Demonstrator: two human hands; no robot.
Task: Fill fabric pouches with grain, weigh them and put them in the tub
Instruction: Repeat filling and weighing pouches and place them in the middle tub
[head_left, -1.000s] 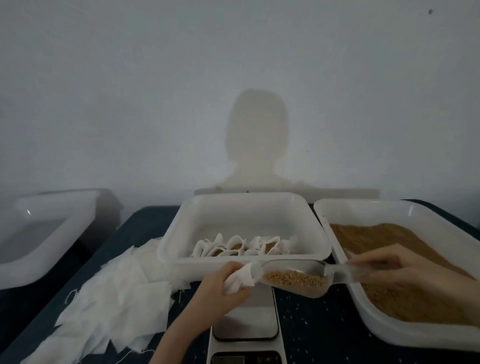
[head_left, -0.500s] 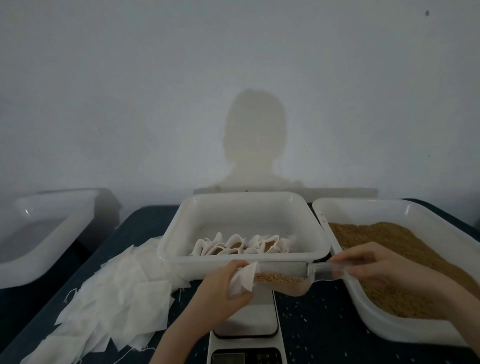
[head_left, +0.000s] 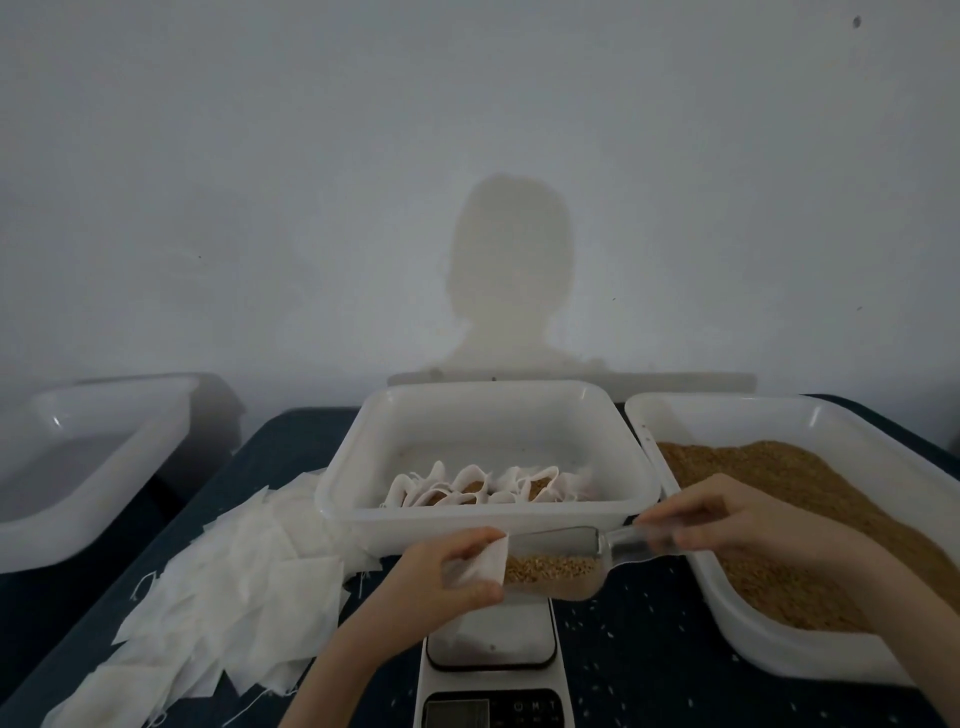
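Left hand (head_left: 441, 577) fingers (head_left: 467, 538) curled round one small white fabric pouch (head_left: 480, 564), pinching it with its mouth turned right. Right hand (head_left: 727, 525) fingers (head_left: 670, 517) closed on the handle of one clear plastic scoop (head_left: 558, 561), lying level and holding a bed of grain; scoop lip just touching the pouch mouth. Both held above the white plate of one kitchen scale (head_left: 491, 644), nearest the lower edge.

Just behind the hands, one white tub (head_left: 483, 525), its near rim almost touching the scoop; inside, a row of filled pouches (head_left: 483, 486), roughly six, hard to count exactly. To the right, one larger tub of grain (head_left: 779, 649), heaped well full, its left wall close beside the middle tub with only a narrow gap. Left of the middle tub, a loose heap of empty pouches (head_left: 218, 597), too many to count, spreading to the tabletop (head_left: 623, 675) near edge. Scattered grains on the dark tabletop between scale and grain tub. Off the tabletop's left edge, one more white tub (head_left: 88, 467), apart.
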